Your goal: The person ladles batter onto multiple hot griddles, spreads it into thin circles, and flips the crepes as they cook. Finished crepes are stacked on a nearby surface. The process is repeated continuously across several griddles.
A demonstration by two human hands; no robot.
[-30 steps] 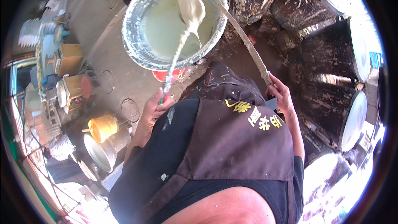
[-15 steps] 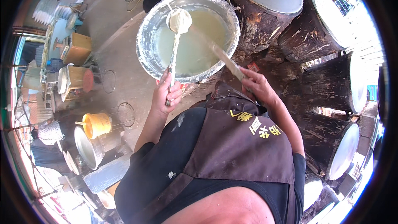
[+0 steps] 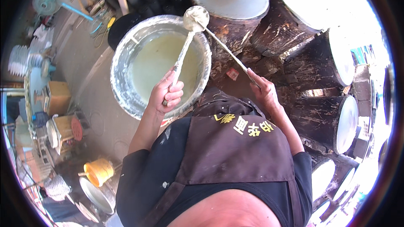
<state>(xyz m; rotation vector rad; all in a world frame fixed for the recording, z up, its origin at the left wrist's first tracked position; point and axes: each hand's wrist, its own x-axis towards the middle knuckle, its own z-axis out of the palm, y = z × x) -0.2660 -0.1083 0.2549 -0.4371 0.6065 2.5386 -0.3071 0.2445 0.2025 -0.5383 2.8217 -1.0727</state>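
The left hand (image 3: 165, 91) clamps its fingers on a coated ladle (image 3: 185, 49); the right hand (image 3: 267, 94) clamps a thin stick (image 3: 227, 49), its tip perhaps touching the ladle's bowl. That bowl, contents hard to make out, overlaps the rim of a basin (image 3: 115, 69) holding cloudy liquid (image 3: 158, 61).

Rough workshop, smeared basin (image 3: 119, 73) of pale liquid (image 3: 153, 61) beyond the hands (image 3: 166, 91), dark crusted drums (image 3: 317, 111) to their right, yellow bucket (image 3: 100, 172), grimy floor (image 3: 75, 61) to their left

Wide fisheye at head height, close above the apron (image 3: 235, 155), downward toward the basin (image 3: 119, 80).
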